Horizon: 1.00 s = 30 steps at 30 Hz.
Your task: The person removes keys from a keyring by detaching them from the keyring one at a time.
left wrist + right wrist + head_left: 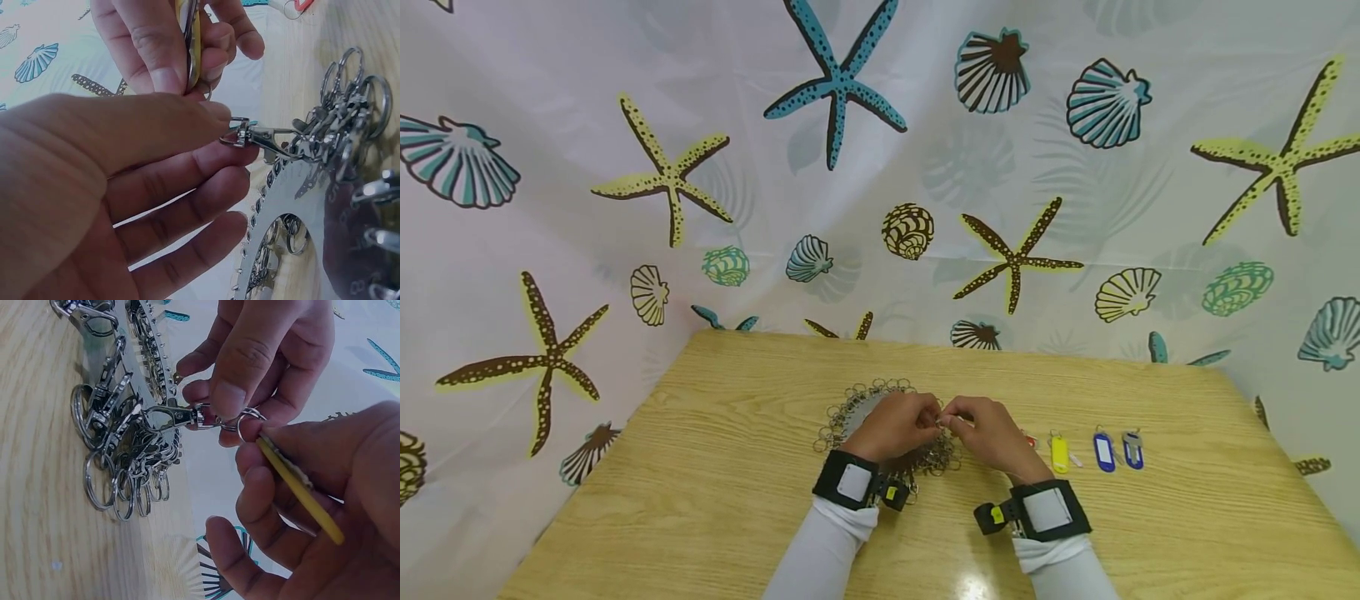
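Observation:
My left hand (898, 427) pinches the ring end of a metal swivel clasp (257, 134) between thumb and index finger, the other fingers extended. That clasp hooks onto the edge of a round grey rack (863, 410) hung with many clasps and split rings (134, 481). My right hand (992, 432) holds a yellow key tag (301, 492) with a metal key (189, 22) flat against it. A small ring (249, 424) at the tag's end meets the clasp's ring, and the fingertips of both hands come together there.
To the right of my right hand a red tag (1030, 440), a yellow tag (1059, 455) and two blue tags (1104, 452), (1133, 451) lie with keys on the wooden table (730, 500). A patterned curtain (880, 183) rises behind the table.

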Each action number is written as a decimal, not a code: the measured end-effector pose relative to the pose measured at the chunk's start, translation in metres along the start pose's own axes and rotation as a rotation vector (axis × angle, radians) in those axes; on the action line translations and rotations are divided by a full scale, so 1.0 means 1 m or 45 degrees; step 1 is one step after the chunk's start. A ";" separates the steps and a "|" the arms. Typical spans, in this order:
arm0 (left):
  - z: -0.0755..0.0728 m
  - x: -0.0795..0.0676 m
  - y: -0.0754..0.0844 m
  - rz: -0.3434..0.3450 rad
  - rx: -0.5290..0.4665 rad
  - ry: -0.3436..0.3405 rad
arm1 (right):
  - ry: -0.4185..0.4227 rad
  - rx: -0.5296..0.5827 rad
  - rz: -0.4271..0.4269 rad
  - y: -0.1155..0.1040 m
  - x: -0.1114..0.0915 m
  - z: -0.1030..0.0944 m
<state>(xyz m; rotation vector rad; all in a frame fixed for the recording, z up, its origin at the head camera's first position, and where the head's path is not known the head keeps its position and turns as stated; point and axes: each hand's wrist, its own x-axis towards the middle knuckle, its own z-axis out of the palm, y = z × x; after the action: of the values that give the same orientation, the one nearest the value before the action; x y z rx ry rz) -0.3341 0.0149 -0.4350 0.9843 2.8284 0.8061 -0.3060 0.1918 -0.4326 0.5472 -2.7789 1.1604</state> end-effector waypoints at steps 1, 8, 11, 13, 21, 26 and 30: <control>0.000 0.000 0.000 0.001 -0.005 -0.001 | 0.001 0.000 -0.002 0.000 0.000 0.000; -0.001 -0.002 0.002 0.004 -0.044 0.006 | 0.024 -0.020 -0.028 0.001 0.001 0.001; -0.001 -0.003 0.002 0.008 -0.054 0.011 | 0.025 -0.012 -0.037 0.001 0.001 0.001; 0.000 -0.003 0.001 0.017 -0.058 0.016 | 0.023 -0.007 -0.041 0.002 0.001 0.002; 0.001 -0.001 -0.001 0.036 -0.071 0.020 | 0.027 -0.014 -0.052 0.003 0.001 0.004; 0.001 0.000 -0.002 0.066 -0.072 0.035 | 0.015 -0.007 -0.020 0.002 0.001 0.003; 0.001 -0.001 -0.002 0.076 -0.063 0.042 | -0.006 0.003 0.022 0.001 0.001 0.003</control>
<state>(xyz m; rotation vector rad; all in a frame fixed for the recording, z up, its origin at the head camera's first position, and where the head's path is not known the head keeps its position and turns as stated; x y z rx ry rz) -0.3346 0.0137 -0.4367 1.0629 2.8038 0.9022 -0.3073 0.1898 -0.4357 0.5273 -2.7923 1.1673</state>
